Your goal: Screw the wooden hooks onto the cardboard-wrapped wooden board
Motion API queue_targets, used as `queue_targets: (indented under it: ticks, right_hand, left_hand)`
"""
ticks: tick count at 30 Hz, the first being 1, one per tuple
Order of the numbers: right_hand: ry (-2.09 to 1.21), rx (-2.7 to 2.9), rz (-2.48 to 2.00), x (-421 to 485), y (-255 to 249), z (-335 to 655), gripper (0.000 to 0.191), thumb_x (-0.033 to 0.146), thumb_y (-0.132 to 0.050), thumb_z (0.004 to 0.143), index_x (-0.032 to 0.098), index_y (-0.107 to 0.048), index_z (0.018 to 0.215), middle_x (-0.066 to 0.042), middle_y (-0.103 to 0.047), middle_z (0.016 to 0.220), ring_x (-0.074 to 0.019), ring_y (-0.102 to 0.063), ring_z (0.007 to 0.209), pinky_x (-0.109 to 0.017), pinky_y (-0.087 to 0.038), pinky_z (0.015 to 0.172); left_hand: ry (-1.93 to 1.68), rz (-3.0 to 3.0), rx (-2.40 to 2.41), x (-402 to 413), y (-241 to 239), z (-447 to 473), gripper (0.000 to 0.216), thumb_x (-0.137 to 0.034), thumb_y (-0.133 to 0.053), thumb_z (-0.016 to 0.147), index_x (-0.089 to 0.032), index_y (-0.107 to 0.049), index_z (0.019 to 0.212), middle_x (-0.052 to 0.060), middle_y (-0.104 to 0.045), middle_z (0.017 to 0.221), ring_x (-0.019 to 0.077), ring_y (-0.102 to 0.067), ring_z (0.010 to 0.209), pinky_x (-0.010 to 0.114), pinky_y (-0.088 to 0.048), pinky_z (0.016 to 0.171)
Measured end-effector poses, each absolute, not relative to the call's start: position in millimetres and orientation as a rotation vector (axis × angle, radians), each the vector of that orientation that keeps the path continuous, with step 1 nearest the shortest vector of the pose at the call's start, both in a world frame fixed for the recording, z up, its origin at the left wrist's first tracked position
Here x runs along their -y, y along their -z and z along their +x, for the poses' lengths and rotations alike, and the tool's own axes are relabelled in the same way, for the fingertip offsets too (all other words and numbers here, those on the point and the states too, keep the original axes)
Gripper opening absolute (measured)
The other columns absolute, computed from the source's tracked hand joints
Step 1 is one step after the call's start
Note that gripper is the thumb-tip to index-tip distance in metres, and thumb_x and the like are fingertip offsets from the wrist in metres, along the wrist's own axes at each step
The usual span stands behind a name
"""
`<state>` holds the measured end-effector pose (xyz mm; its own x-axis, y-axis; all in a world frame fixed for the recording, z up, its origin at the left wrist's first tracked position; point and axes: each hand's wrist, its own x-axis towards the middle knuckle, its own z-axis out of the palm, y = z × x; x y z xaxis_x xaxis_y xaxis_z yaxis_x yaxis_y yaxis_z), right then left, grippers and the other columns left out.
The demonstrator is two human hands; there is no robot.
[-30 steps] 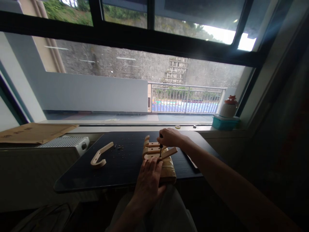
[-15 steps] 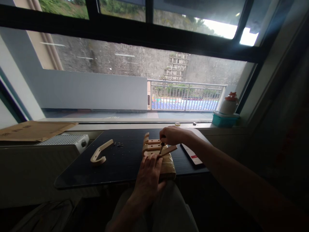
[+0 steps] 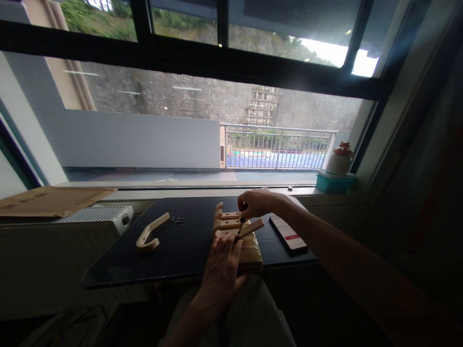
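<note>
My right hand [image 3: 255,202] is closed around the handle of a screwdriver [image 3: 240,224], whose shaft points down at a wooden hook [image 3: 253,228]. With its fingers pressed over the near part of that hook, my left hand [image 3: 224,258] holds it down on a block wrapped in shiny tan tape [image 3: 252,257]. Beyond it, other curved wooden hooks [image 3: 230,223] with dark screw holes lie side by side on the block. The screwdriver's tip is too small to make out clearly. One loose wooden hook [image 3: 147,236] rests at the table's left.
Several small screws [image 3: 180,220] lie on the dark table [image 3: 173,260]. To the right is a phone [image 3: 288,233] with a lit screen. A teal box [image 3: 334,181] with a bottle [image 3: 340,161] on it stands on the sill. Cardboard [image 3: 50,200] lies over the radiator [image 3: 104,213] at left.
The whole view has shifted slightly, bringing more of the phone into sight. Both hands keep their places on the screwdriver and the wooden hook, with little visible movement.
</note>
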<state>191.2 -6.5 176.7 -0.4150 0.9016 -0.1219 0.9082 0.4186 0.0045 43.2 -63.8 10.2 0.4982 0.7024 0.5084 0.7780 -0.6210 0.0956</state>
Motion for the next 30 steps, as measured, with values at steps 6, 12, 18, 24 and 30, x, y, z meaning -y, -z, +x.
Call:
queue_targets:
  ticks: [6,12,18,24,30]
  right_hand:
    - [0.071,-2.563,1.625,5.1,-174.2,186.6,0.020,0.021,-0.060,0.075,0.020,-0.067,0.094,-0.003,-0.068,0.093,-0.0148,-0.059,0.079,-0.022,-0.039,0.059]
    - [0.028,-2.536,1.685,1.6,-167.6,188.2,0.022,0.030,-0.056,0.080,0.017,-0.067,0.095,-0.007,-0.067,0.096,-0.0158,-0.059,0.079,-0.023,-0.040,0.060]
    - [-0.053,-2.534,1.733,1.4,-161.6,176.4,0.032,0.036,-0.047,0.085,0.014,-0.065,0.100,-0.012,-0.067,0.097,-0.0169,-0.060,0.080,-0.025,-0.041,0.063]
    - [0.001,-2.551,1.653,3.5,-173.9,174.4,0.024,0.036,-0.058,0.077,0.020,-0.068,0.092,-0.004,-0.069,0.089,-0.0152,-0.059,0.073,-0.022,-0.038,0.055]
    - [0.027,-2.592,1.610,6.1,-176.4,186.5,0.019,0.028,-0.056,0.078,0.021,-0.068,0.092,-0.002,-0.068,0.090,-0.0126,-0.058,0.074,-0.020,-0.036,0.053]
  left_hand:
    - [0.785,-2.586,1.281,64.6,-11.0,44.3,0.065,-0.029,-0.066,0.067,-0.017,-0.042,0.126,0.011,-0.042,0.133,0.0306,-0.033,0.128,0.048,-0.018,0.111]
    - [0.774,-2.592,1.307,66.0,-13.1,44.6,0.066,-0.026,-0.066,0.064,-0.017,-0.044,0.125,0.011,-0.042,0.133,0.0308,-0.034,0.126,0.047,-0.018,0.111]
    - [0.794,-2.595,1.311,65.6,-12.1,44.1,0.063,-0.025,-0.065,0.066,-0.016,-0.044,0.126,0.011,-0.042,0.133,0.0305,-0.033,0.128,0.046,-0.017,0.111]
    - [0.787,-2.599,1.309,65.3,-12.3,42.6,0.065,-0.028,-0.067,0.066,-0.017,-0.044,0.125,0.012,-0.041,0.133,0.0316,-0.033,0.127,0.047,-0.020,0.110]
    - [0.796,-2.596,1.296,65.4,-12.3,43.0,0.065,-0.028,-0.067,0.066,-0.017,-0.043,0.126,0.011,-0.042,0.133,0.0312,-0.033,0.127,0.048,-0.020,0.110]
